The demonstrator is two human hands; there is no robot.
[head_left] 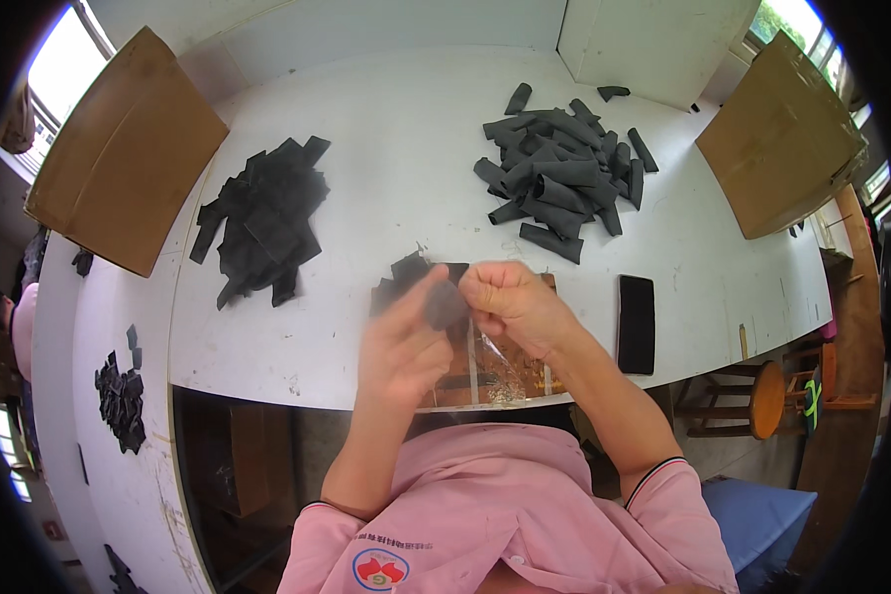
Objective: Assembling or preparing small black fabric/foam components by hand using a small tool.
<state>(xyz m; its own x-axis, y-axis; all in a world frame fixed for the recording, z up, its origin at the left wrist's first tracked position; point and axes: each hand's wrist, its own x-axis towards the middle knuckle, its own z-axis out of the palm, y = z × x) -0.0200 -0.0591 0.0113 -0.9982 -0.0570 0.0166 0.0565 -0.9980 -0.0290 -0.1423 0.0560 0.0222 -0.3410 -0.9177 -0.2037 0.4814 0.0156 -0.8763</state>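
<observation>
A dark grey piece of soft sheet [446, 307], smeared by motion, is between my two hands over the front of the table. My left hand [403, 346] is blurred but has its fingers around the piece's left side, index finger pointing up. On the other side my right hand [515, 302] is closed in a pinch at the piece's edge. Beneath them lies a brown board [525, 381] with pale strips and shiny clear film. More dark pieces [407, 267] lie just behind my left hand.
Flat dark pieces [267, 223] are heaped at the left, rolled dark tubes [564, 183] at the back right. A black phone [637, 325] lies right of the board. Cardboard boxes [129, 148] [787, 139] flank the white table [386, 148]. A wooden stool [767, 399] stands at right.
</observation>
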